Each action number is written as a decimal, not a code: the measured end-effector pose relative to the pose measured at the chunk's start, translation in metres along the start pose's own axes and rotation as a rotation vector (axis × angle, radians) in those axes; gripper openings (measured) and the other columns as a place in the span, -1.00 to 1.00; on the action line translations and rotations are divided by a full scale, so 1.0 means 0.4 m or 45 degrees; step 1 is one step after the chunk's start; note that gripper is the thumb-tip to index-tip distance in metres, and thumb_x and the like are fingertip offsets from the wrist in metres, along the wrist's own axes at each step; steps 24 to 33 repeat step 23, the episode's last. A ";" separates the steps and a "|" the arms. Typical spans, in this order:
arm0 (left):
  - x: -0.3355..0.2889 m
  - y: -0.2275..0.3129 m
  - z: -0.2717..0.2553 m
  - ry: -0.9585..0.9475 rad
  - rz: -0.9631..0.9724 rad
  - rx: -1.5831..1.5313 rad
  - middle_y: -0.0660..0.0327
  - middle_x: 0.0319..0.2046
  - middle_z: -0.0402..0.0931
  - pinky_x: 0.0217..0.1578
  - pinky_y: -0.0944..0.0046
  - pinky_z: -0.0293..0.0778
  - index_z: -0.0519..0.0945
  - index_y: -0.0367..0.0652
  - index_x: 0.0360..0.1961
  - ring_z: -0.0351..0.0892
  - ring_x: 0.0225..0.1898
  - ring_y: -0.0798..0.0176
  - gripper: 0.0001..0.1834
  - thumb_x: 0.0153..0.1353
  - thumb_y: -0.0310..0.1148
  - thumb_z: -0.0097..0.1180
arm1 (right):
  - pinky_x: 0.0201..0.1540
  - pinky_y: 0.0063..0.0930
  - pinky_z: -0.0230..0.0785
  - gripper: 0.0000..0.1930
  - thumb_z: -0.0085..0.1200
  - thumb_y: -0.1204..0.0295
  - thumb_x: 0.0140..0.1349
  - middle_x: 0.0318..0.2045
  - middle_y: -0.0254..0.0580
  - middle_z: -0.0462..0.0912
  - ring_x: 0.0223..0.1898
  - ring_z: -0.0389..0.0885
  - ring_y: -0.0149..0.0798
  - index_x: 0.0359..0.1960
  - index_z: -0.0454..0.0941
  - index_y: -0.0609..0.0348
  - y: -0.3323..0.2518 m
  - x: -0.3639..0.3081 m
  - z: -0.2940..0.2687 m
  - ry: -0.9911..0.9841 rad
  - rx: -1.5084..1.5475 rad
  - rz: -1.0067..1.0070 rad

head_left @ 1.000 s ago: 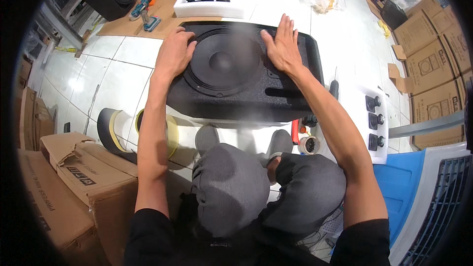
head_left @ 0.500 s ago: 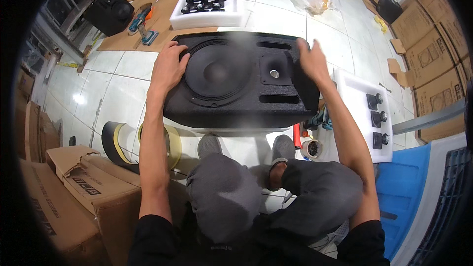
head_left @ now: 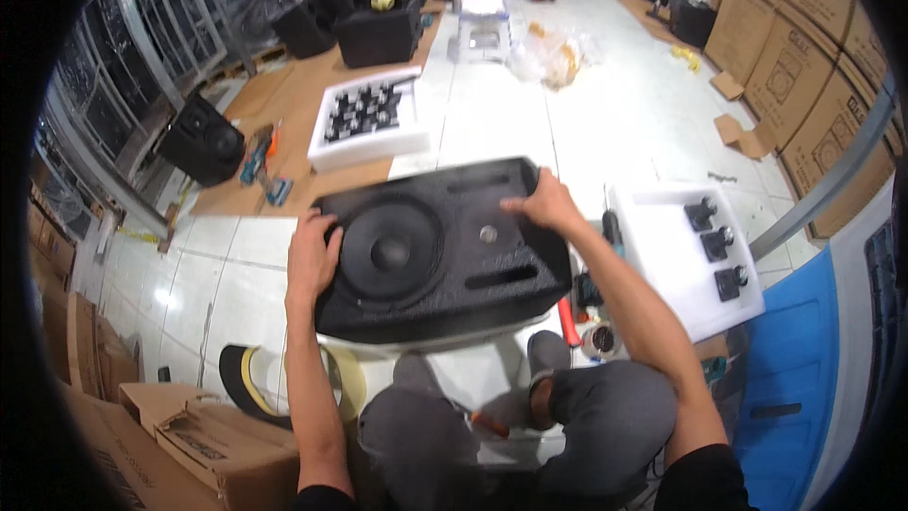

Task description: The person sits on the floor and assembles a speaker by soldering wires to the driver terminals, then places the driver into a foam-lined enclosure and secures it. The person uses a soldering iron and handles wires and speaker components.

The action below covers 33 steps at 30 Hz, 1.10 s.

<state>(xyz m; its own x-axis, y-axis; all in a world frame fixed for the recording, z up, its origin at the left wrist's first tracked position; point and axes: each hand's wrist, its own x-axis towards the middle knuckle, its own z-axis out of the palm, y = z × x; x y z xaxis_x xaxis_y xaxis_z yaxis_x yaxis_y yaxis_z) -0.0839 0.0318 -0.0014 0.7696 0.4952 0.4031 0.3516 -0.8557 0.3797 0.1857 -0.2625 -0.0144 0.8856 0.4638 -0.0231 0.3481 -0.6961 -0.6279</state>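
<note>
A black speaker cabinet [head_left: 430, 317] with a textured finish lies face up in front of me, its right end turned slightly away. Its face carries a round woofer [head_left: 390, 254], a small horn with a bright throat [head_left: 487, 235] and slots. My left hand [head_left: 314, 260] grips the cabinet's left end, fingers over the top edge beside the woofer. At the far right corner my right hand [head_left: 549, 203] is closed round the edge, its thumb lying on the face near the horn. The cabinet hides what it rests on, apart from a pale edge beneath.
At right stands a white foam tray [head_left: 653, 274] with three black-and-silver parts; another foam tray [head_left: 378, 149] holds several. Near my feet are a cup of screws [head_left: 600, 341], a red-handled tool [head_left: 567, 322] and tape rolls [head_left: 348, 380]. Cartons [head_left: 213, 440] stand left; a cordless drill [head_left: 260, 168] lies beyond.
The cabinet has turned, its right end swinging away from me, with both hands on it. My right hand has settled on its far corner. The view has lifted, showing more floor ahead.
</note>
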 end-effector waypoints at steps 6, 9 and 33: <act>-0.007 0.021 -0.016 -0.008 -0.008 -0.022 -0.21 0.00 0.60 0.18 -0.01 0.44 0.69 -0.38 -0.08 0.51 0.18 -0.20 -0.70 0.22 -0.42 0.23 | 0.08 -0.17 0.51 -0.15 0.55 0.04 -0.07 -0.05 0.36 0.65 0.05 0.66 0.15 0.03 0.43 0.53 -0.019 -0.022 -0.015 -0.042 0.033 0.026; -0.009 0.022 -0.020 -0.017 0.015 -0.003 -0.17 -0.02 0.62 0.17 -0.01 0.44 0.69 -0.38 -0.07 0.52 0.17 -0.18 -0.70 0.22 -0.42 0.23 | 0.09 -0.16 0.50 -0.15 0.54 0.03 -0.08 -0.04 0.35 0.65 0.05 0.65 0.16 0.05 0.43 0.51 -0.010 -0.019 -0.005 -0.023 0.063 0.005; -0.004 0.071 -0.251 0.597 0.585 -0.582 0.05 0.20 0.53 0.35 0.21 0.24 0.57 -0.35 0.17 0.48 0.25 0.17 -0.56 0.37 -0.50 -0.20 | 0.09 -0.05 0.48 -0.08 0.30 -0.25 0.07 -0.03 0.40 0.63 0.06 0.63 0.26 0.04 0.47 0.54 0.012 0.009 0.028 0.132 0.031 -0.103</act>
